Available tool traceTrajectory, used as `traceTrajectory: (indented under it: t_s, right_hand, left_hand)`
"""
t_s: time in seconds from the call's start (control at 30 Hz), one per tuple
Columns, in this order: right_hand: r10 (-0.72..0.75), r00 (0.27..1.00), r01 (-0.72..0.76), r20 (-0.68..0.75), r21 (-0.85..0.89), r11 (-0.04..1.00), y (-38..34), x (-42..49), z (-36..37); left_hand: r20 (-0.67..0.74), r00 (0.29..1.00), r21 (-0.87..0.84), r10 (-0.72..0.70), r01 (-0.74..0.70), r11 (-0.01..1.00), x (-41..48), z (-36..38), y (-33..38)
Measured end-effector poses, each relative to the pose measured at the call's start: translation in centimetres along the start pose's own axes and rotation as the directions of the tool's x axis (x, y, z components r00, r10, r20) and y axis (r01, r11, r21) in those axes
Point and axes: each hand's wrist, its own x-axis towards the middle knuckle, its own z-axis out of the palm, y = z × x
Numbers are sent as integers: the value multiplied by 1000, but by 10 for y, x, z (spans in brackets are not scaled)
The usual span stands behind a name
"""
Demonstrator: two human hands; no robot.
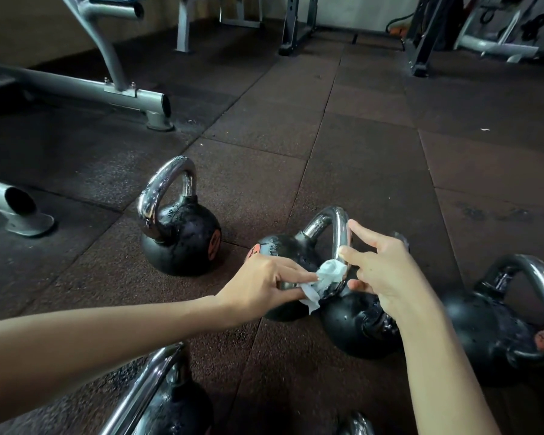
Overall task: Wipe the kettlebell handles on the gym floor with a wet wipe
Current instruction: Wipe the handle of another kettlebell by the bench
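Several black kettlebells with chrome handles stand on the dark rubber floor (358, 152). In the middle, a chrome kettlebell handle (338, 224) rises between two black bodies (283, 249) (358, 324). My left hand (264, 287) pinches a crumpled white wet wipe (330, 274) against the lower part of this handle. My right hand (387, 271) lies on the handle's right side, its fingers fairly straight, with fingertips touching the chrome above and below the wipe. Another kettlebell (179, 240) stands upright to the left, apart from both hands.
A further kettlebell (490, 334) lies at the right. Two more sit at the bottom edge (170, 403) (355, 425). A grey bench frame (132, 95) and its foot tube (16, 208) are on the left. Rack posts (296, 26) and machines (496, 45) stand at the back.
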Motion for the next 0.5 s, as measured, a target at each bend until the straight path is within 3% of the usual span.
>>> traceTrajectory:
  t_s: [0.2, 0.33, 0.5]
  right_hand:
    - [-14, 1000, 14, -14, -4, 1000, -4, -4, 4]
    - [-26, 1000, 26, 9, -9, 1000, -2, -3, 6]
    - [-50, 997, 52, 52, -26, 998, -6, -4, 14]
  left_hand:
    - [160, 985, 131, -70, 49, 990, 6, -15, -26]
    - [299, 954, 160, 17, -68, 985, 33, -38, -20]
    - [380, 923, 96, -65, 31, 995, 50, -48, -22]
